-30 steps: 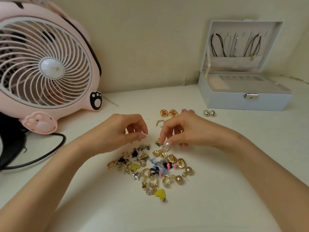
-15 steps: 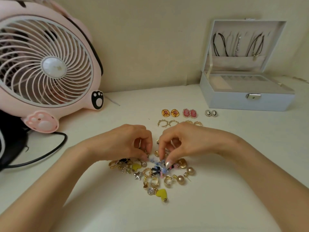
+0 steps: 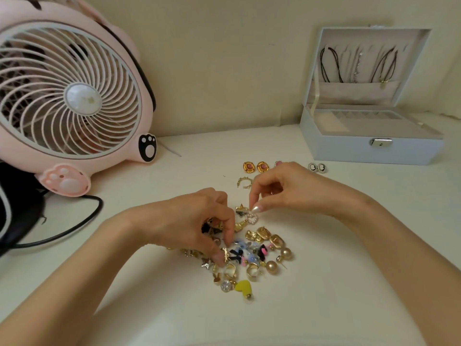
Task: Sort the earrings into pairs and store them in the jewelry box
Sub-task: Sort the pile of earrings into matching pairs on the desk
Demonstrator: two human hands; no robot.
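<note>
A: Where's the pile (image 3: 259, 245)?
B: Loose earrings heaped on the table (image 3: 349, 283), mid-frame, btw the two forearms. Mostly chunky gold bits, plus blue flowers (image 3: 242, 244) and a black bow (image 3: 235, 255) in the middle. Two gold ball studs (image 3: 285, 253) on the pile's right edge, yellow heart (image 3: 243, 287) at its near edge.

A: Hands?
B: Apart, but close. R hand (image 3: 294, 191) is at the pile's far edge, thumb + index pinching a pearl heart earring (image 3: 252, 218) at its top. The heart sits just under the fingertips. Can't tell if it's off the table. L hand (image 3: 189, 221) is over the pile's left half, fingers curled down, tips in among the pieces, touching a gold one. Gripping or just poking, can't tell.

A: Anything sorted?
B: A row beyond the pile. Gold-rimmed pink pair (image 3: 255, 167) lies side by side, cameo pair (image 3: 317, 168) further right. A pink piece (image 3: 278, 163) btw them is mostly hidden behind R hand. A gold hoop (image 3: 243, 183) lies nearer the pile, just left of R hand's fingers.

A: Box?
B: Jewelry box (image 3: 369, 152) is beyond the pile & off to the right, well apart from it. Lid up, necklaces (image 3: 331, 63) hanging inside the lid. Tray has compartments, contents too small to make out.

A: Other stuff?
B: Pink fan (image 3: 74, 96) far left of the pile, standing vs. the wall. Black cable (image 3: 74, 221) curls on the table left of the pile.
</note>
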